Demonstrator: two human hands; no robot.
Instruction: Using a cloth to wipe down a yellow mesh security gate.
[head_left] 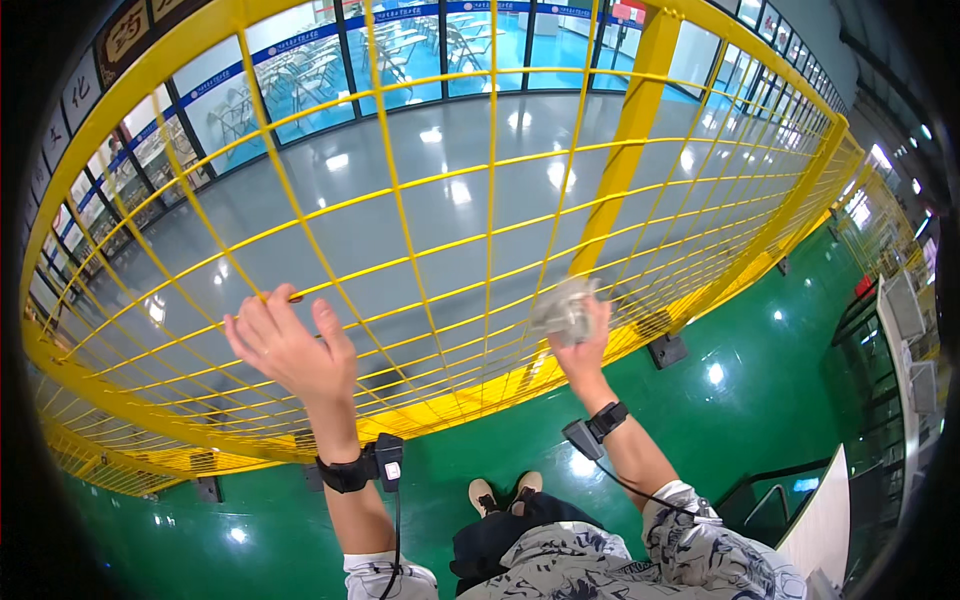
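A yellow wire mesh fence (490,215) stands upright before me. My left hand (295,345) is raised against it at the left, back toward me, fingers stretched and thumb apart; it holds nothing I can see. Whether its fingertips touch the wires I cannot tell. A small dark reddish spot shows by the fingers. To the right, my right hand (587,345) grips a crumpled grey cloth (563,310), blurred, close to the mesh beside a thick yellow fence post (625,140). Both wrists wear black straps with small boxes and cables.
Black feet (667,350) support the fence along the green floor (430,520). Beyond the mesh lie a grey floor (400,220) and glass walls with folding chairs behind. A pale tabletop (820,520) stands at the lower right, with dark-framed furniture (868,350) farther off.
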